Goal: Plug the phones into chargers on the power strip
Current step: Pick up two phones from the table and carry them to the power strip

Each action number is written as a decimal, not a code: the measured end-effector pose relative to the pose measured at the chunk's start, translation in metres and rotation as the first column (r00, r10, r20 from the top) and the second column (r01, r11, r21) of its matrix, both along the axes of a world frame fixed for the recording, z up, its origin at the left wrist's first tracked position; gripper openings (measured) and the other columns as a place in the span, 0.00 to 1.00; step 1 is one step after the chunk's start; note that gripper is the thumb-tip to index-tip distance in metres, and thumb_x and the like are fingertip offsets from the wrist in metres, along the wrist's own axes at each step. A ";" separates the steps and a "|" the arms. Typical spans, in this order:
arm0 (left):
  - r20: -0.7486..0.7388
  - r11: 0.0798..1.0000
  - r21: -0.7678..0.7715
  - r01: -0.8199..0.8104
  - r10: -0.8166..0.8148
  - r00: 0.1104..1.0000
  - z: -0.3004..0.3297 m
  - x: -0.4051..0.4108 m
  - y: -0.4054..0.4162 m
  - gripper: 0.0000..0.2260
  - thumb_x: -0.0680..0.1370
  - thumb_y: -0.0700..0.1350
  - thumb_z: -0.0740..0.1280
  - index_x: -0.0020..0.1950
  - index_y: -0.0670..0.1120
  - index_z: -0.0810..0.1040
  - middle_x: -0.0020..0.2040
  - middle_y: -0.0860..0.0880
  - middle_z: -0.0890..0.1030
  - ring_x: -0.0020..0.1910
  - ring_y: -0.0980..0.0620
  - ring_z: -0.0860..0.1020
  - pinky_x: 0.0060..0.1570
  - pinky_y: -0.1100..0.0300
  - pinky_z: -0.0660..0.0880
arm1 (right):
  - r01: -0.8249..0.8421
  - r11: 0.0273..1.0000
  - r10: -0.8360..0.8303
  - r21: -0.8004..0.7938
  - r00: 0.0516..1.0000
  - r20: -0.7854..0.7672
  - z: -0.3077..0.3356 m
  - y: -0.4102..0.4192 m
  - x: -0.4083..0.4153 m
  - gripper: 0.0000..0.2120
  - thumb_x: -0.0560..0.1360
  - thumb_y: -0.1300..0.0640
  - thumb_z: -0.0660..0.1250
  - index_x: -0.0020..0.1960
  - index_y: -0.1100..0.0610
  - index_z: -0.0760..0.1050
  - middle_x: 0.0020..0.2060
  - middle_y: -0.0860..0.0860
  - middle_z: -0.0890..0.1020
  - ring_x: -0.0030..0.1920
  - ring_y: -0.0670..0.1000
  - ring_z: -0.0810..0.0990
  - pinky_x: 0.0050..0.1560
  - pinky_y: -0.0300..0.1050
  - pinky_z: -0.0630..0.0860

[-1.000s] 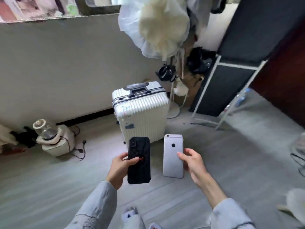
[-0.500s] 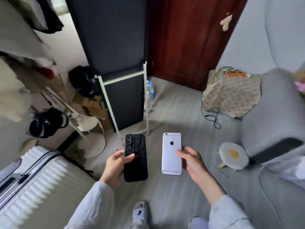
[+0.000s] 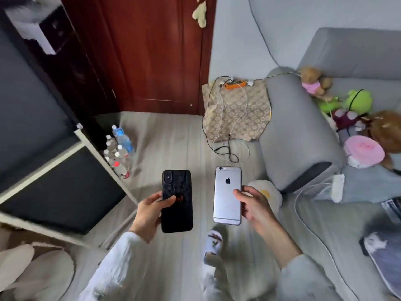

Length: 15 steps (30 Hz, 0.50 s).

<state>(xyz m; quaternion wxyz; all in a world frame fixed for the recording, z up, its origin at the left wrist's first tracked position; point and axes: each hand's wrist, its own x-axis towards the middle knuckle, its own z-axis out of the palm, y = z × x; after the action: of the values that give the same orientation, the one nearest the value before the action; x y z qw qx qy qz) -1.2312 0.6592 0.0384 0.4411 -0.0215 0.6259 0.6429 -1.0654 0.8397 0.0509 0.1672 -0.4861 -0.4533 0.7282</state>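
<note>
Hands grip one phone each: left hand (image 3: 149,216) the black phone (image 3: 176,200), right hand (image 3: 253,203) the silver phone (image 3: 226,195), screens hidden. Beyond them, beside the sofa (image 3: 299,131), an orange power strip (image 3: 235,84) sits blurred, its sockets unreadable.

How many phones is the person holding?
2. The black phone is held in the left hand, the silver phone in the right hand. Both show their backs. None other is visible, though clutter could hide more.

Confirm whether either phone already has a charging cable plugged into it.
No: the black phone in the left hand and the silver phone in the right hand have no cable attached.
</note>
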 end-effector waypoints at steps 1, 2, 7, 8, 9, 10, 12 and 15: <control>-0.001 1.000 -0.005 0.007 -0.007 1.000 -0.001 -0.012 0.024 0.06 0.71 0.36 0.69 0.45 0.44 0.81 0.37 0.51 0.85 0.35 0.57 0.82 0.39 0.59 0.74 | 0.003 1.000 -0.003 0.000 1.000 -0.004 -0.001 0.022 -0.010 0.04 0.72 0.64 0.67 0.44 0.57 0.75 0.39 0.54 0.81 0.38 0.52 0.79 0.37 0.42 0.74; -0.009 1.000 -0.013 0.005 -0.005 1.000 0.000 -0.021 0.044 0.06 0.71 0.36 0.69 0.45 0.44 0.81 0.37 0.50 0.85 0.36 0.56 0.82 0.38 0.59 0.74 | -0.001 1.000 0.001 0.003 1.000 -0.007 0.000 0.039 -0.019 0.04 0.72 0.64 0.67 0.44 0.58 0.75 0.39 0.54 0.80 0.38 0.53 0.78 0.37 0.43 0.74; -0.023 1.000 0.012 0.010 -0.010 1.000 0.011 -0.073 0.187 0.06 0.72 0.36 0.69 0.46 0.44 0.81 0.42 0.47 0.83 0.40 0.50 0.79 0.38 0.60 0.73 | 0.024 0.999 -0.023 0.046 1.000 -0.022 0.009 0.173 -0.065 0.04 0.72 0.65 0.67 0.43 0.57 0.75 0.39 0.55 0.80 0.37 0.53 0.79 0.36 0.42 0.74; -0.026 1.000 0.009 0.028 -0.028 0.999 0.014 -0.081 0.210 0.07 0.72 0.37 0.69 0.48 0.43 0.80 0.43 0.46 0.83 0.42 0.50 0.79 0.39 0.59 0.73 | 0.038 0.998 -0.037 0.051 0.999 -0.010 0.010 0.195 -0.071 0.04 0.72 0.65 0.67 0.43 0.58 0.75 0.40 0.55 0.80 0.38 0.54 0.79 0.37 0.43 0.74; -0.026 0.999 0.002 0.050 -0.049 0.998 0.016 -0.088 0.231 0.08 0.72 0.37 0.69 0.50 0.42 0.80 0.44 0.45 0.83 0.42 0.50 0.79 0.41 0.59 0.73 | 0.051 0.997 -0.051 0.053 0.999 0.000 0.010 0.215 -0.077 0.04 0.72 0.65 0.68 0.44 0.58 0.75 0.41 0.56 0.80 0.39 0.54 0.79 0.38 0.43 0.74; -0.021 0.998 -0.001 0.068 -0.068 0.997 0.017 -0.095 0.251 0.09 0.71 0.37 0.69 0.51 0.42 0.80 0.44 0.45 0.83 0.43 0.50 0.80 0.41 0.59 0.74 | 0.063 0.997 -0.064 0.049 0.998 0.007 0.009 0.235 -0.082 0.04 0.72 0.65 0.68 0.44 0.58 0.75 0.40 0.55 0.81 0.39 0.54 0.79 0.38 0.43 0.75; -0.010 0.996 -0.012 0.091 -0.091 0.996 0.017 -0.110 0.290 0.08 0.71 0.37 0.69 0.49 0.42 0.80 0.43 0.46 0.84 0.41 0.51 0.80 0.38 0.60 0.75 | 0.080 0.996 -0.081 0.040 0.997 0.014 0.007 0.273 -0.094 0.05 0.71 0.64 0.69 0.42 0.56 0.75 0.37 0.52 0.81 0.37 0.53 0.80 0.37 0.43 0.74; -0.005 0.994 -0.040 0.103 -0.103 0.995 0.011 -0.137 0.349 0.07 0.71 0.36 0.70 0.48 0.43 0.80 0.43 0.46 0.84 0.41 0.51 0.81 0.35 0.60 0.75 | 0.097 0.994 -0.098 0.045 0.994 0.040 0.000 0.330 -0.119 0.05 0.71 0.64 0.69 0.41 0.55 0.76 0.32 0.49 0.83 0.33 0.50 0.81 0.37 0.43 0.75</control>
<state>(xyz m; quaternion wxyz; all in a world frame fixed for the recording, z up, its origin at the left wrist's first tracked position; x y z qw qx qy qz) -1.3679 1.0086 0.0497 0.4708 0.0044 0.6403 0.6069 -1.1846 1.1692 0.0505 0.2034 -0.5191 -0.4481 0.6988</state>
